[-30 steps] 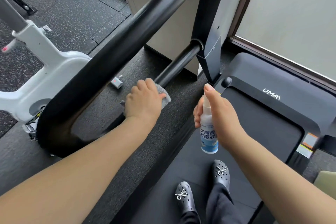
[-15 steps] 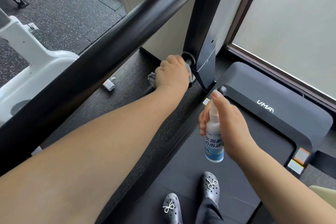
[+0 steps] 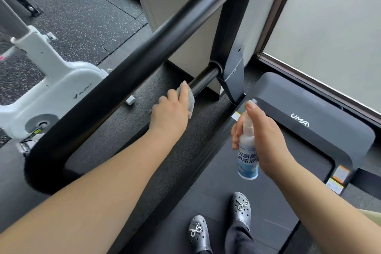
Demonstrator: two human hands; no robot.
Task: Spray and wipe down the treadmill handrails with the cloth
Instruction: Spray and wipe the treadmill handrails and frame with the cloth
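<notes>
A thick black upper handrail [image 3: 144,55] runs diagonally across the view and curves back at the lower left. Below it a thinner black lower rail [image 3: 204,79] meets the dark upright post [image 3: 233,62]. My left hand [image 3: 171,113] wraps a grey cloth [image 3: 188,95] around the lower rail, a short way from the post. My right hand [image 3: 266,140] holds a small white and blue spray bottle [image 3: 247,150] upright over the treadmill belt, index finger on the nozzle.
The treadmill deck [image 3: 257,171] with its grey motor cover [image 3: 313,113] lies under my feet in grey clogs [image 3: 241,210]. A white exercise bike [image 3: 51,88] stands to the left on speckled rubber flooring. Frosted window panels fill the right side.
My left hand with the cloth went up the lower rail to the post, then slid back down a little. The right hand with the bottle stayed about where it was.
</notes>
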